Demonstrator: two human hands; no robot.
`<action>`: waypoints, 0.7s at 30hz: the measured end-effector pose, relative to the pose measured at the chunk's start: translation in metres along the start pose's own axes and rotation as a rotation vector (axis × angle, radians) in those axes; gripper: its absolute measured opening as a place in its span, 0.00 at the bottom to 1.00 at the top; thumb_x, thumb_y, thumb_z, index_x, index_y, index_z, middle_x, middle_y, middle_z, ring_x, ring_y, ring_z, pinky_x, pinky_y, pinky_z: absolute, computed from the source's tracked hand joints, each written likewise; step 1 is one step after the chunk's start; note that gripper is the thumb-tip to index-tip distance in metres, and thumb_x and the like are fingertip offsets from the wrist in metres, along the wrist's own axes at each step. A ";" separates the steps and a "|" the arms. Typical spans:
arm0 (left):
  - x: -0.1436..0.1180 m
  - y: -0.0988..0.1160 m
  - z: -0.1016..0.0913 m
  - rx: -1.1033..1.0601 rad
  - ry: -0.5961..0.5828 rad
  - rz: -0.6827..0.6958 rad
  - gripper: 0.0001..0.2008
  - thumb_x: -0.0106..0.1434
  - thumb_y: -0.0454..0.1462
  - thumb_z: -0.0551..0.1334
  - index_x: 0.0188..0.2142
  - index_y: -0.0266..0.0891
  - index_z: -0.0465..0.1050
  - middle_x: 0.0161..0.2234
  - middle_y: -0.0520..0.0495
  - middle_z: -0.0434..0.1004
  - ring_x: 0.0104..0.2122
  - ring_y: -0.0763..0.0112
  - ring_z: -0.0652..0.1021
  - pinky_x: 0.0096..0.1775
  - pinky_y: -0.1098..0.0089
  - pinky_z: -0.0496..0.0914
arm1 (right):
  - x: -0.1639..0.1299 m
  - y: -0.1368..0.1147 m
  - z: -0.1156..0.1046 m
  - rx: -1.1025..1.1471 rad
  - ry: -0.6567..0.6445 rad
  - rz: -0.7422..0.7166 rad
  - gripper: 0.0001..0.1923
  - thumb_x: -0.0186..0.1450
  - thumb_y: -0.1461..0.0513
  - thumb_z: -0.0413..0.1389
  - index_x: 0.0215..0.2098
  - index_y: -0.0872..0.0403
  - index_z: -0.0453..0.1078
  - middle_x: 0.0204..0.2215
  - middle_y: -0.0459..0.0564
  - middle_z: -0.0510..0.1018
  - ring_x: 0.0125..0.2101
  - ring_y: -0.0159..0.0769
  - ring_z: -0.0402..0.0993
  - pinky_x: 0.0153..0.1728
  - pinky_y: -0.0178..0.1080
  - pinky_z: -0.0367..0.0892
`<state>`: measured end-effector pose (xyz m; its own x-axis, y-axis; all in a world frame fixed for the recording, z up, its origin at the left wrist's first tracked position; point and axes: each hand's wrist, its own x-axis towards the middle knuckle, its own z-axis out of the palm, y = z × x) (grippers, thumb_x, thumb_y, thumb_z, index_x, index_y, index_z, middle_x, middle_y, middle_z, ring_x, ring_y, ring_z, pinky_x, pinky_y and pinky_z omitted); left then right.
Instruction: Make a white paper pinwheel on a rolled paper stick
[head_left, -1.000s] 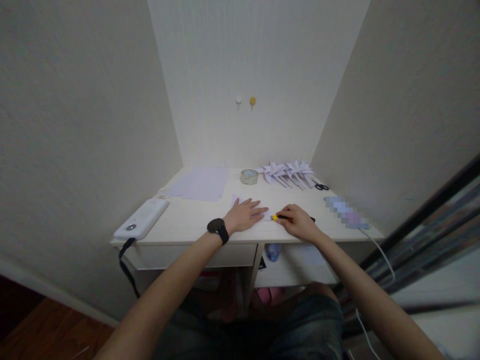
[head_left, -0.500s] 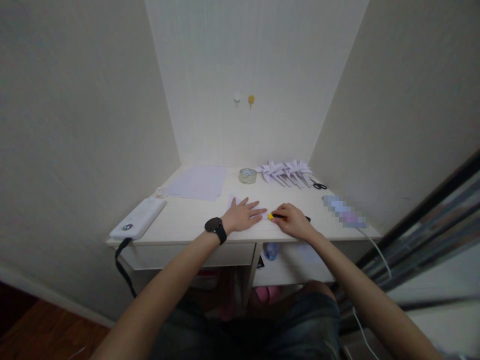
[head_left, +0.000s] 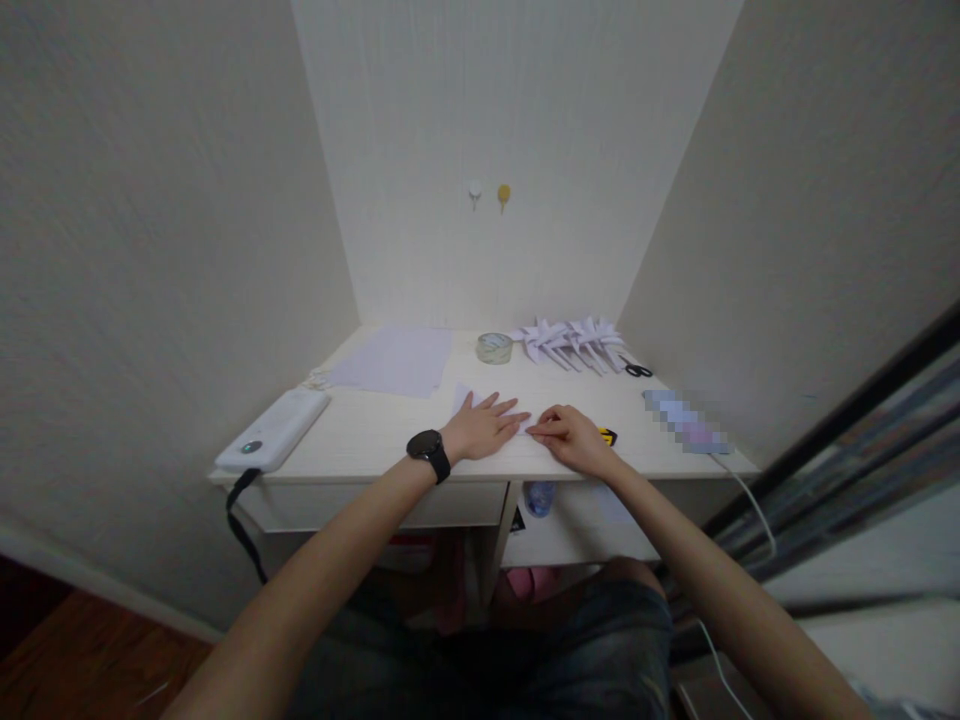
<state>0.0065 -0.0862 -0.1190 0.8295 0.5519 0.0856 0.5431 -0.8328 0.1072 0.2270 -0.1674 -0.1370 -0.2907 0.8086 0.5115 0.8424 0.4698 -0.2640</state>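
On pale desk (head_left: 375,435), L hand (head_left: 484,428) flattens thin paper (head_left: 466,397).

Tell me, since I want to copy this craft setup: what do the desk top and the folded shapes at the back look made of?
The desk top looks like pale wood or laminate with a matt finish; faint grain lines show. The folded shapes look like thin white paper, with sharp creases and crisp points. The sheet under the left hand seems the same paper.

I can't read any words or numbers here. The white power bank (head_left: 274,441) and the tape roll (head_left: 495,347) are too small and blurry.
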 end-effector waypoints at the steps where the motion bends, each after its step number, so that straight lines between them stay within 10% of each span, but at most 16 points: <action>1: 0.000 0.000 0.000 -0.001 0.000 0.001 0.28 0.72 0.53 0.35 0.67 0.60 0.52 0.70 0.53 0.49 0.69 0.48 0.51 0.62 0.36 0.43 | -0.001 0.001 0.000 -0.008 -0.004 -0.021 0.13 0.65 0.64 0.57 0.43 0.44 0.81 0.39 0.51 0.78 0.39 0.39 0.72 0.43 0.43 0.68; 21: -0.019 -0.021 -0.002 0.024 0.004 -0.159 0.31 0.72 0.54 0.36 0.69 0.51 0.51 0.71 0.43 0.46 0.69 0.45 0.50 0.62 0.38 0.43 | -0.004 0.003 0.001 0.037 -0.001 -0.078 0.11 0.65 0.63 0.58 0.43 0.46 0.81 0.40 0.52 0.77 0.40 0.40 0.71 0.43 0.44 0.69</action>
<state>-0.0211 -0.0791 -0.1206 0.7323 0.6771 0.0730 0.6705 -0.7356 0.0964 0.2296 -0.1687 -0.1407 -0.3550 0.7695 0.5309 0.7998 0.5441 -0.2537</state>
